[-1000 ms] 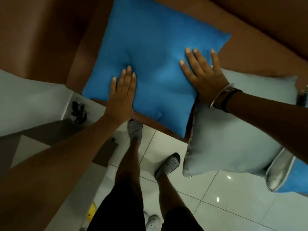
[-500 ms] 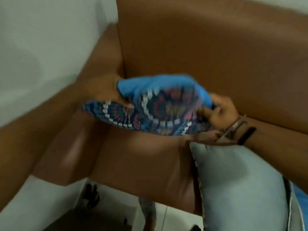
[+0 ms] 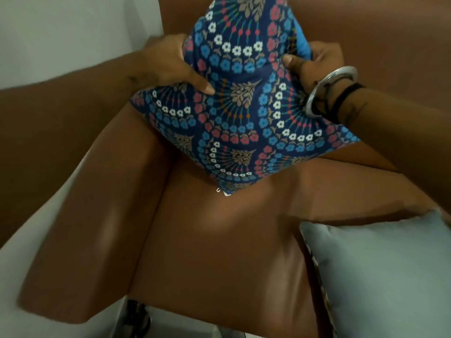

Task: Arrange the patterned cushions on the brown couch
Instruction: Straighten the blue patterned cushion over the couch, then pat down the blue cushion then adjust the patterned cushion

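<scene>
A dark blue cushion with a floral fan pattern (image 3: 241, 113) is held up on one corner over the brown couch seat (image 3: 219, 240), its patterned face toward me and a strip of plain blue back showing at the top right. My left hand (image 3: 168, 63) grips its left edge. My right hand (image 3: 314, 63), with a silver bangle and a black band at the wrist, grips its right edge. The bottom corner with a zip pull hangs just above the seat.
A pale grey cushion (image 3: 390, 276) lies on the seat at the lower right. The couch's left armrest (image 3: 80, 228) runs along a white wall (image 3: 73, 32). The backrest (image 3: 378, 32) rises behind the cushion. Dark objects sit on the floor below the seat's front edge.
The cushion lay flat with its plain blue side up and both palms pressing it. It has been lifted, turned over and stood on a corner, patterned face toward me.
</scene>
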Available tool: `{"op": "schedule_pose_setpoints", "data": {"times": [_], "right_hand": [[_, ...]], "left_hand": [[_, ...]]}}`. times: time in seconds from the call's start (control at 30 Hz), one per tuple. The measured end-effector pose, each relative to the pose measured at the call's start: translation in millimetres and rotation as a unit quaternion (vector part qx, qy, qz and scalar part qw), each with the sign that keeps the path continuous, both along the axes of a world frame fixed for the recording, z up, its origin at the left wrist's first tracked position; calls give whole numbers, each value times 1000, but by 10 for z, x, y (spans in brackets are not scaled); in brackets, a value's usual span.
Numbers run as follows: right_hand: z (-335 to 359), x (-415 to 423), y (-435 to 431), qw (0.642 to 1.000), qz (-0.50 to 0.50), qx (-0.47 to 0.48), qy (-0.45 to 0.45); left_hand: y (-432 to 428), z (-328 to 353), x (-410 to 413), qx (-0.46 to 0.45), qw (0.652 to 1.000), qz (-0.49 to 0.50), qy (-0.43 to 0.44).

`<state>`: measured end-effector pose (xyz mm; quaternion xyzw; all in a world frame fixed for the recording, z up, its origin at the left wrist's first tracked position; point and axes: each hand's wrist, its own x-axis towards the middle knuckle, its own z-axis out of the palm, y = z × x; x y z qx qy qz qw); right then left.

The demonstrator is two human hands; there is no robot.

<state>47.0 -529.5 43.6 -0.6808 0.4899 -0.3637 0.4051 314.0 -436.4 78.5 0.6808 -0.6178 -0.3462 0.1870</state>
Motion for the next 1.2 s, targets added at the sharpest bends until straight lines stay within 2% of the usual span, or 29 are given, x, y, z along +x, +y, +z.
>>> {"op": "schedule_pose_setpoints", "data": {"times": [0.13, 0.4, 0.5, 0.57, 0.63, 0.7, 0.8, 0.9, 0.97, 1.0, 1.07, 1.13, 1.2], "right_hand": [[-27, 14, -96, 993, 1, -97, 66], [-40, -119, -168, 989, 44, -111, 88], [47, -425, -72, 984, 25, -145, 105], [103, -801, 57, 982, -14, -169, 79], [93, -1373, 243, 980, -44, -176, 76], [19, -2118, 560, 969, -53, -192, 144], [-131, -3640, 1228, 922, -36, -179, 342], [-224, -5225, 2016, 844, -74, -43, 529], [-308, -6130, 2529, 790, -138, 59, 595], [-405, -6528, 2813, 766, -134, 92, 622], [-721, -7043, 3388, 741, -43, 109, 662], [-1082, -7297, 3817, 740, 2, 74, 669], [-1370, -7230, 3889, 754, 6, 33, 656]], "left_hand": [[-18, -230, 9, -106, 993, 59, -4], [-48, -379, 85, -124, 987, 103, 27], [174, -457, -4, -174, 977, 119, 44], [446, -538, -273, -238, 959, 153, 12], [754, -626, -828, -286, 947, 144, -25], [1080, -665, -1650, -340, 932, 79, -95], [1403, -749, -3063, -324, 935, -80, -123], [1443, -1025, -4191, -286, 913, -241, -162], [1307, -1226, -4867, -275, 887, -324, -182], [1245, -1344, -5227, -275, 869, -362, -197], [1116, -1560, -5798, -284, 815, -450, -228], [933, -1804, -6267, -314, 755, -526, -234], [692, -1981, -6635, -354, 698, -581, -224]]}}
